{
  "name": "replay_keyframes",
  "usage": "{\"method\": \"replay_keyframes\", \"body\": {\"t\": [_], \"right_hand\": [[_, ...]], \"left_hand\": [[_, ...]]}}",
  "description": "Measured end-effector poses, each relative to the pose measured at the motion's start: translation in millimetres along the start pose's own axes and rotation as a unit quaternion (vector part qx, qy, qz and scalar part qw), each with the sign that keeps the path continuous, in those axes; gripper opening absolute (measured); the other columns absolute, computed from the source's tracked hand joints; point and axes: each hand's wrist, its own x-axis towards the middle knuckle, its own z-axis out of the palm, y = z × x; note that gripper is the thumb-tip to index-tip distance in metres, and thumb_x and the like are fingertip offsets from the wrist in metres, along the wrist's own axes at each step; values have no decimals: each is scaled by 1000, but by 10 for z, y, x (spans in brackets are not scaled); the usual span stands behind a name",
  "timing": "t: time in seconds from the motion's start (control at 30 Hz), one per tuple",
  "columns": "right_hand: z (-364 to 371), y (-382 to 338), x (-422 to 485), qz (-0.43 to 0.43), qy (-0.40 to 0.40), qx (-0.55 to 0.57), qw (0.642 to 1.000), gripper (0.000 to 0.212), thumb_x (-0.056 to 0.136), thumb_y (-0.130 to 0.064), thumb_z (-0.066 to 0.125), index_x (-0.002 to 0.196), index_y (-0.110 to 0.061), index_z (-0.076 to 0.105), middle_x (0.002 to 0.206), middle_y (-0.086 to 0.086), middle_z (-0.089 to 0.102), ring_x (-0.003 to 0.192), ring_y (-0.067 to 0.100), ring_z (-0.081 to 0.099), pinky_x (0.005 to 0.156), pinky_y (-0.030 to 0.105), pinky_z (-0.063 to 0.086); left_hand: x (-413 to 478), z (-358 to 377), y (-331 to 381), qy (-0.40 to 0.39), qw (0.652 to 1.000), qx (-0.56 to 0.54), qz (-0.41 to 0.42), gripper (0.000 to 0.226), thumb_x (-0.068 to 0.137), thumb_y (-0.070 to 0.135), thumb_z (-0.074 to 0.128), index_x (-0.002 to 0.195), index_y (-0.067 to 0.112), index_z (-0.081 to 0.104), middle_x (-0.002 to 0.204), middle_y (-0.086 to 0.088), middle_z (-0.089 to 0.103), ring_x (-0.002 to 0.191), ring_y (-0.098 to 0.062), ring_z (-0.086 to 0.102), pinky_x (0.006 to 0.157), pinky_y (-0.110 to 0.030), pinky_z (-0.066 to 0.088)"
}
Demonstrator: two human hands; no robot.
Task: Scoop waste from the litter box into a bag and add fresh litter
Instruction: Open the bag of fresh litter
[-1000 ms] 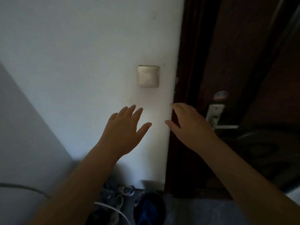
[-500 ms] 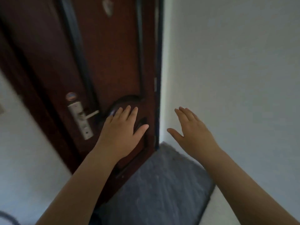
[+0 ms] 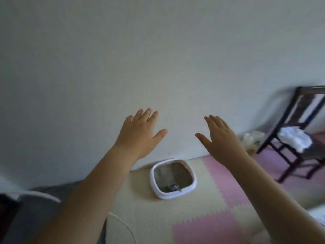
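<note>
Reaching forward with the left hand [image 3: 139,132], palm down, fingers straight and spread wide, thumb out, holding nothing, raised in front of the pale wall [image 3: 158,59]. Below and left of that hand, down by the forearm: a grey rug [image 3: 52,192] and a thin white cable [image 3: 123,224] curving over the cream mat [image 3: 158,217]. Below the gap between the two hands, closer to the left wrist: the white-rimmed litter box [image 3: 152,180] on the cream mat, near the foot of the wall, with brownish-grey litter and a small grey scoop [image 3: 173,187] at its near edge. Reaching out likewise with the right hand [image 3: 223,138], fingers straight, thumb apart, gripping nothing. Under the right forearm: pink mat tiles [image 3: 219,173]. Right of that hand: a crumpled clear bag [image 3: 253,140] by the wall, then a dark wooden chair [image 3: 290,120] with white cloth [image 3: 295,140] on its seat.
</note>
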Motion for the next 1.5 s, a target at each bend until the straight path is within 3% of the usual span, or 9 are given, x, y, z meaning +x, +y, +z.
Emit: {"method": "replay_keyframes", "body": {"t": [0.13,0.33,0.43,0.63,0.9,1.1,1.27,1.5], "right_hand": [[-137,900,-77,102,7,-2,995,71,95,-53,34,151,-11,19,159,7,18,147,20,10,119,35,11],[161,1827,-80,221,6,3,975,69,95,-48,40,149,-7,26,155,12,27,144,27,21,118,40,19],[286,2158,177,245,-3,-17,969,69,96,-49,38,150,-8,22,158,11,20,147,26,14,117,34,11],[375,2757,775,290,18,-29,957,69,97,-47,41,150,-10,20,158,9,19,147,23,11,118,33,8],[450,3852,1024,358,12,-17,933,68,98,-43,43,151,-9,19,159,8,17,148,22,10,115,28,3],[502,5171,1331,376,4,-8,927,67,98,-41,43,151,-9,18,159,9,16,148,22,9,113,25,0],[488,6463,1718,367,-30,3,930,69,97,-42,45,151,-9,19,158,8,19,147,22,12,112,26,2],[639,7878,2646,306,-94,8,947,71,96,-40,48,152,-10,17,159,7,17,147,21,12,111,26,4]], "left_hand": [[741,199,693,8,995,-10,98,70,93,60,21,150,19,20,158,-5,18,144,-23,16,115,-43,19],[1573,831,1329,-6,981,-50,185,61,94,52,38,143,16,40,150,-9,37,138,-26,33,109,-43,29],[2044,1122,1498,-25,976,-64,209,61,94,52,39,145,17,37,151,-8,34,139,-25,30,110,-42,27],[2972,1634,2025,-74,957,-91,264,64,95,53,36,148,18,28,155,-6,26,142,-22,23,113,-40,22],[3935,2103,3082,-100,931,-106,336,64,96,52,37,148,17,26,153,-3,29,140,-19,25,111,-36,23],[4846,2620,4198,-95,931,-117,333,59,93,49,44,141,16,36,146,-3,38,134,-19,35,105,-35,30],[5615,3084,5091,-138,937,-112,302,55,94,44,45,141,15,37,145,-3,40,133,-19,36,106,-34,30],[6532,3774,5657,-157,957,-104,222,59,93,41,48,143,12,34,143,-5,43,132,-22,39,104,-38,35]]}}
